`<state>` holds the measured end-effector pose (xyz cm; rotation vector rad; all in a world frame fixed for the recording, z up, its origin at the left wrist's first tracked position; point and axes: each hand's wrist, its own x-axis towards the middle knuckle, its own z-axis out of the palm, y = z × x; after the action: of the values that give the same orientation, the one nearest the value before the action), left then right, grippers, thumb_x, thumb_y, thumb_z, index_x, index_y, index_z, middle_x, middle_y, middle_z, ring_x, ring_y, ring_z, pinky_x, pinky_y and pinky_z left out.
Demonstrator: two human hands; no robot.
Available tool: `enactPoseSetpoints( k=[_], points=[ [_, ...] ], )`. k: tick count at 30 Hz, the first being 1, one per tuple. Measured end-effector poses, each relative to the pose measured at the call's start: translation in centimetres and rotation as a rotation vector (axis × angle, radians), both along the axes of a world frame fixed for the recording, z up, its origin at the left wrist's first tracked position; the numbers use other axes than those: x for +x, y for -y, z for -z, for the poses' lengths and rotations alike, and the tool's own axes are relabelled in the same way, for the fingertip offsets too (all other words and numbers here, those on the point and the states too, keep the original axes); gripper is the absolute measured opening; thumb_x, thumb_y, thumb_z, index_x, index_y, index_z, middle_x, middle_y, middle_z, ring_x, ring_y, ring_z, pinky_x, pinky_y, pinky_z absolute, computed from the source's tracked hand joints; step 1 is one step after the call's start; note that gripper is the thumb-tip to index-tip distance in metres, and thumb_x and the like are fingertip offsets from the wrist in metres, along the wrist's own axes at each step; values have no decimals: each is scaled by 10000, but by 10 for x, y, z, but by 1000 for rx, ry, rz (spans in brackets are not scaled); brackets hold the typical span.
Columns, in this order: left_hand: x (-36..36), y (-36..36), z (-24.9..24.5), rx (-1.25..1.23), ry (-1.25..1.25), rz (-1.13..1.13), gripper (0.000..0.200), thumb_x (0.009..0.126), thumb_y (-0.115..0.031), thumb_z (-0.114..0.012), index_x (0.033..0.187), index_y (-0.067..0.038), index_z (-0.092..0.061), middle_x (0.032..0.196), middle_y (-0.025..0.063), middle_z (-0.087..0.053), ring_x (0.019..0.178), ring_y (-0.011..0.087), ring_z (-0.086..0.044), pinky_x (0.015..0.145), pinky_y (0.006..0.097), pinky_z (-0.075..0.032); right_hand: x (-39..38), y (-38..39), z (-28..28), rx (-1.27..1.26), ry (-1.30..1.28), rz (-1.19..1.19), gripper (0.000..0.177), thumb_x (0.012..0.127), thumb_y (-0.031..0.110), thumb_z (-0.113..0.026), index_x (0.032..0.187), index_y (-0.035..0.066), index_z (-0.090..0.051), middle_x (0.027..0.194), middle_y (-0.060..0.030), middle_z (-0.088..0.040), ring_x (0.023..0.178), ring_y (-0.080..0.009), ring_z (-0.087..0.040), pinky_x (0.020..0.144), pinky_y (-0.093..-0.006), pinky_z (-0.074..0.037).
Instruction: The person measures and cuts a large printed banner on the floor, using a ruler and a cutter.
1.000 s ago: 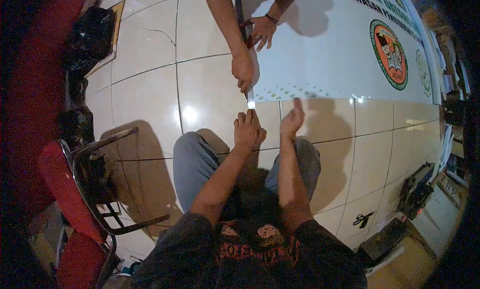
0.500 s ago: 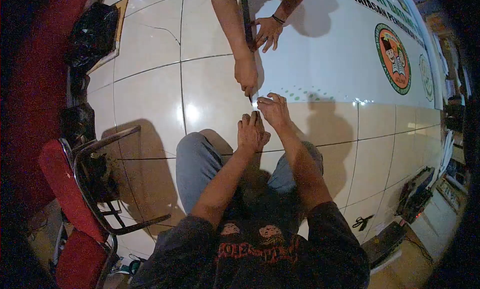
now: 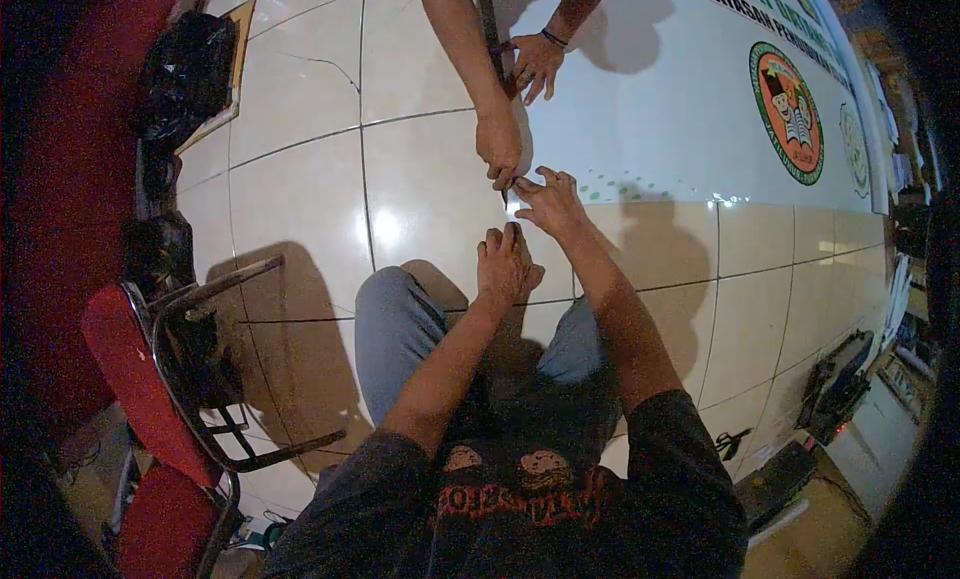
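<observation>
A printed white banner (image 3: 650,109) lies on the tiled floor. At its near left corner rests my right hand (image 3: 552,205), thumb and fingers apart. Just below that corner is my left hand (image 3: 508,267), with its fingers bent and pressed together; whatever they hold, if anything, is hidden. Across from me, a co-worker's hand (image 3: 499,144) grips a thin dark pointed tool (image 3: 505,201), its tip close to my fingers. The co-worker's other hand (image 3: 537,65) presses down beside a long dark straight bar (image 3: 489,24) along the banner's left edge.
A red-cushioned metal chair (image 3: 150,369) stands at my left. Scissors (image 3: 732,442) lie on the floor at lower right, near dark equipment (image 3: 835,379). A black plastic bag (image 3: 185,69) sits at upper left.
My right hand has shifted slightly up, its fingers spreading apart. The co-worker's tool hand has moved a little right. My left hand stays nearly in place.
</observation>
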<state>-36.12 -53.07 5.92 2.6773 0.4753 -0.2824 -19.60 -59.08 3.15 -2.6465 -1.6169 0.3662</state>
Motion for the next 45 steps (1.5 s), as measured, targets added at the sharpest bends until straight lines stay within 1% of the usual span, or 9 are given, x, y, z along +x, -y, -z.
enactPoseSetpoints(
  k=[19, 23, 26, 28, 32, 34, 38, 40, 45],
  points=[
    [1, 1, 1, 76, -61, 74, 880, 756, -495, -653, 1396, 66, -430, 1353, 143, -430, 1211, 324, -425, 975, 469, -390, 0, 5, -11, -48, -100, 71, 601, 824, 526, -686, 1358, 276, -575, 1444, 121, -485, 1347, -277, -385, 1093, -566, -290],
    [-3, -1, 21, 86, 136, 95, 950, 776, -540, -638, 1420, 107, -376, 1453, 233, -396, 1317, 391, -385, 1078, 506, -329, 0, 0, 3, -50, -80, 75, 564, 851, 497, -669, 1351, 253, -572, 1443, 112, -479, 1356, -272, -376, 1117, -573, -268],
    [-6, -2, 27, 29, 199, 108, 951, 775, -533, -626, 1404, 136, -377, 1452, 300, -402, 1318, 440, -397, 1088, 534, -321, 2, -12, 3, -70, -37, 26, 486, 865, 428, -673, 1297, 214, -609, 1409, 96, -514, 1337, -267, -397, 1093, -572, -283],
    [-8, 0, 24, 26, 191, 101, 927, 776, -507, -617, 1390, 149, -388, 1449, 321, -399, 1317, 443, -398, 1082, 540, -327, 13, -31, 8, -137, -170, 182, 360, 768, 338, -772, 1100, 221, -701, 1192, -48, -631, 1183, -284, -525, 944, -524, -395],
    [-2, -4, 26, 106, 281, 94, 833, 759, -436, -599, 1337, 150, -467, 1375, 339, -480, 1250, 447, -475, 1054, 534, -369, 17, -50, 15, 126, -92, 209, 406, 760, 347, -782, 1135, 225, -685, 1173, -58, -639, 1157, -291, -531, 948, -519, -396],
    [-1, -4, 22, 126, 261, 110, 761, 757, -406, -609, 1282, 138, -517, 1338, 333, -515, 1174, 420, -527, 1019, 515, -402, 22, -51, 2, 66, -103, 399, 527, 810, 421, -727, 1286, 215, -634, 1359, 75, -561, 1252, -263, -474, 986, -519, -349],
    [13, -9, 17, 106, 231, 68, 689, 756, -389, -619, 1223, 113, -557, 1329, 285, -538, 1130, 374, -541, 987, 497, -420, 32, -54, 1, -42, -73, 237, 544, 815, 425, -724, 1294, 186, -625, 1350, 63, -564, 1280, -285, -455, 996, -498, -354],
    [21, -22, 10, -126, -129, 126, 694, 863, -412, -521, 1325, 106, -519, 1376, 223, -525, 1292, 315, -445, 1089, 438, -346, 32, -55, 2, -70, -2, 171, 527, 829, 410, -709, 1297, 183, -623, 1340, 56, -571, 1273, -291, -463, 994, -499, -357],
    [49, -38, 15, 10, 39, 76, 668, 866, -380, -540, 1322, 106, -512, 1391, 231, -501, 1310, 345, -441, 1102, 457, -333, 38, -54, 7, -65, 179, 31, 455, 843, 344, -681, 1264, 174, -645, 1301, 28, -601, 1257, -286, -485, 976, -505, -376]
  ],
)
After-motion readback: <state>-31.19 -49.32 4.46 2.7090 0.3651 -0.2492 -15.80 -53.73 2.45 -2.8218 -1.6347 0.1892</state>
